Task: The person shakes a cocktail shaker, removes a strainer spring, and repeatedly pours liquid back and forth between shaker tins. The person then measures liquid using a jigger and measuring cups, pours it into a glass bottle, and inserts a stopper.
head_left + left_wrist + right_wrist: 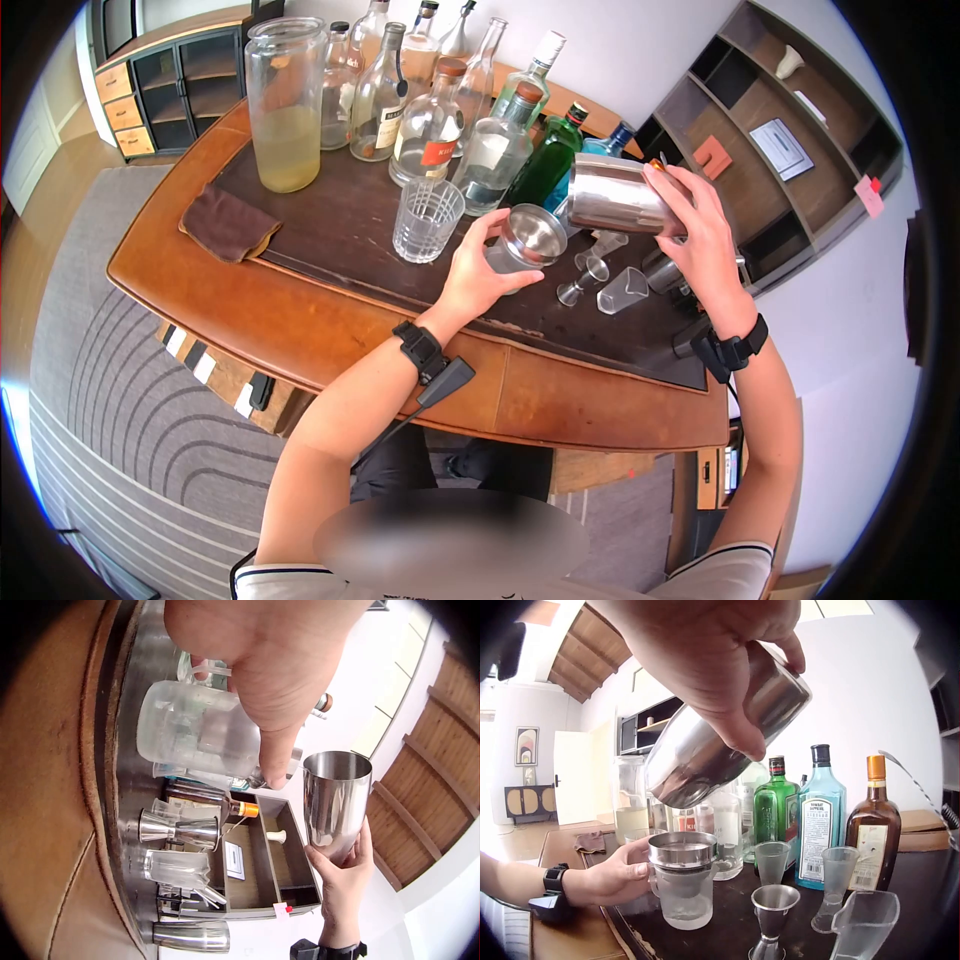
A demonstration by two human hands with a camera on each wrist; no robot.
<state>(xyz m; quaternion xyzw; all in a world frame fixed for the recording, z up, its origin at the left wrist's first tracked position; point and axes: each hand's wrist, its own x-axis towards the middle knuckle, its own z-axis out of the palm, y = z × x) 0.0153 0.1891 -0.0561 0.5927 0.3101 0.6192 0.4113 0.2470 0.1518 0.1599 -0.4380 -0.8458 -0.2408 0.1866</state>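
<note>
My left hand (473, 272) curls round the upper part of a frosted jug (686, 906), its thumb at the rim of a steel strainer (682, 853) seated in the jug's mouth. The jug stands on the dark table top. Above and to the right, my right hand (703, 232) grips a steel shaker tin (618, 195), fingers on one side and thumb on the other. The tin leans over, its mouth facing the strainer from a short distance above. No stream of liquid shows between them. A cut-glass tumbler (428, 222) stands left of the jug.
Several bottles, among them a green bottle (548, 160), line the back beside a tall jar (287, 130) of cloudy yellowish liquid. A steel jigger (772, 911) and small clear measuring cups (622, 291) stand right of the jug. A folded brown cloth (230, 222) lies left.
</note>
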